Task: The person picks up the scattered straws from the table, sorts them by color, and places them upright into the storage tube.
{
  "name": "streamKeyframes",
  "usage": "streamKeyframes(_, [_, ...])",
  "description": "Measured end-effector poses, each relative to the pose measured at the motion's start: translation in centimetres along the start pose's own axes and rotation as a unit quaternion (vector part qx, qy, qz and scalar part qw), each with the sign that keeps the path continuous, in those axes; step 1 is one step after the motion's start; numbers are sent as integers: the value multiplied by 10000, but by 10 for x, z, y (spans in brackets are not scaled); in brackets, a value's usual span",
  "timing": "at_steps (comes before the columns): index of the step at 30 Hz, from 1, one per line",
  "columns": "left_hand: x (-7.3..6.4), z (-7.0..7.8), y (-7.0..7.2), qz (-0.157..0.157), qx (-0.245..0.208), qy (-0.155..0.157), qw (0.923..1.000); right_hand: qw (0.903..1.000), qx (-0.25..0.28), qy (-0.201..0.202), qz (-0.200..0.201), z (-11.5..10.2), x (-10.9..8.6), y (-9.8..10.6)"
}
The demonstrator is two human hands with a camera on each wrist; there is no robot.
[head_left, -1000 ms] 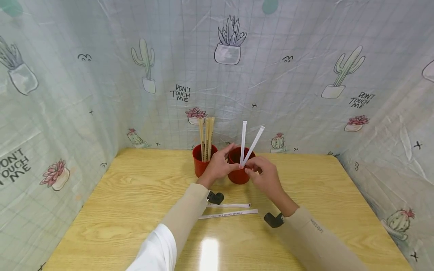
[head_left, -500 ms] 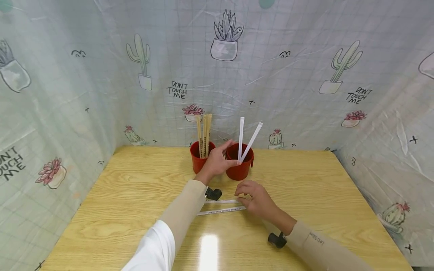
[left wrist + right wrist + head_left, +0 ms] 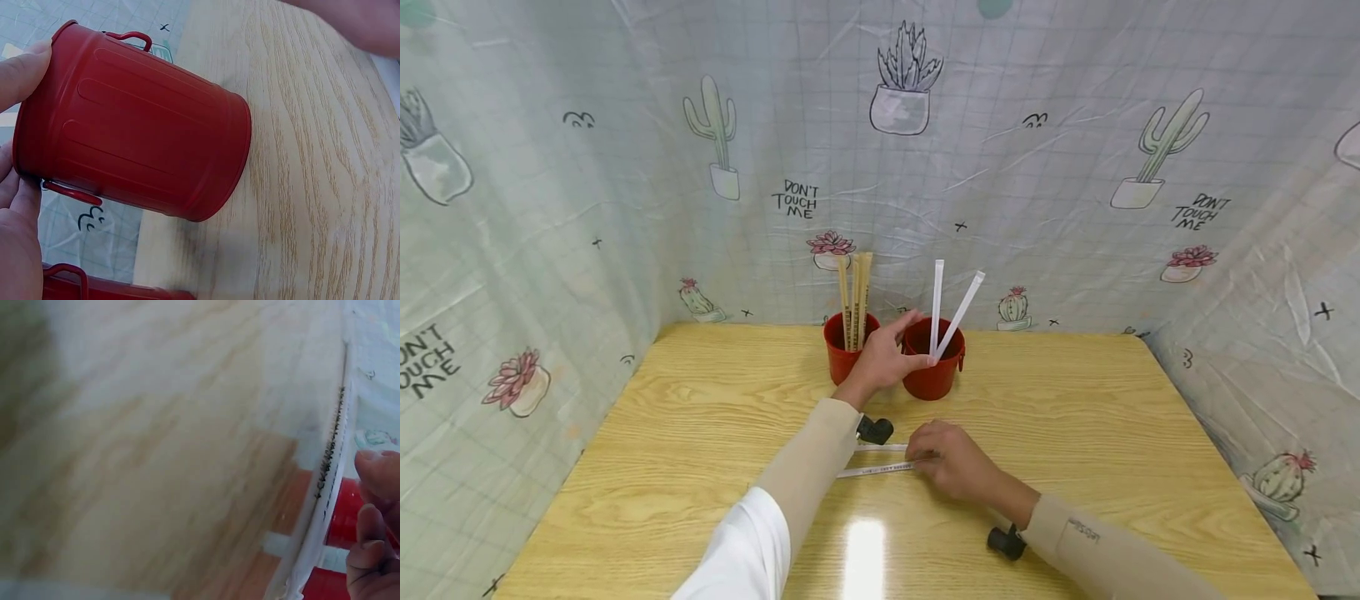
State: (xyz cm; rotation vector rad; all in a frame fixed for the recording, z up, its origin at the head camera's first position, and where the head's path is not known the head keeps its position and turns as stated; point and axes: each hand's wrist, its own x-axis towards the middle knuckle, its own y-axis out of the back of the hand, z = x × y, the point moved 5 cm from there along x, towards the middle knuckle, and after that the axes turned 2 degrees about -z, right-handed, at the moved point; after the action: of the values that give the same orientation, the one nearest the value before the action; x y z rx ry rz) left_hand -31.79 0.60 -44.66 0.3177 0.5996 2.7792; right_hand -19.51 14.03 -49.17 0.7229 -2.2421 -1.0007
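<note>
My left hand (image 3: 880,360) grips the rim of the right red bucket (image 3: 929,384), with the thumb at the near edge beside two white paper-wrapped straws (image 3: 936,304) leaning in it. In the left wrist view that bucket (image 3: 144,131) shows its ribbed side and two small handles. Two more wrapped straws (image 3: 872,471) lie on the table. Over their right ends is my right hand (image 3: 953,462), fingers bent. From the right wrist, one printed straw (image 3: 328,469) passes close in front of the thumb and fingers (image 3: 370,522), which stand a little apart.
A second red bucket (image 3: 841,363), left of the first, holds several tan paper-wrapped sticks (image 3: 861,300). Both stand near the back edge of the wooden table (image 3: 1075,400). A patterned plastic sheet (image 3: 1045,183) hangs behind and along the sides.
My right hand has left the bucket's rim and come down toward me, then slightly left, onto the lying straws. My left hand keeps its place at the bucket.
</note>
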Motion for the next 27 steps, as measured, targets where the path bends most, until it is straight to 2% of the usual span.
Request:
streamKeyframes(7, [1,0,-1,-45,-9,-82,10000,9984,-169,-277,-468,2,1,-8])
streamKeyframes(13, [-1,0,0,-23,54,-27,10000,9959,-358,-286,-786,2,2,-13])
streamKeyframes(18, [-2,2,1,-34,107,2,9999,9883,-941,-252,-1171,1,3,-17])
streamKeyframes(20, [-2,3,1,-27,130,-12,9999,9797,-1426,-149,-1402,-2,2,-18])
streamKeyframes(22, [-2,3,1,-36,144,36,9999,9661,-1964,75,-1672,-6,-1,-20])
streamKeyframes(27, [-3,4,0,-42,155,104,9998,9124,-3466,1058,-1902,-17,-9,-24])
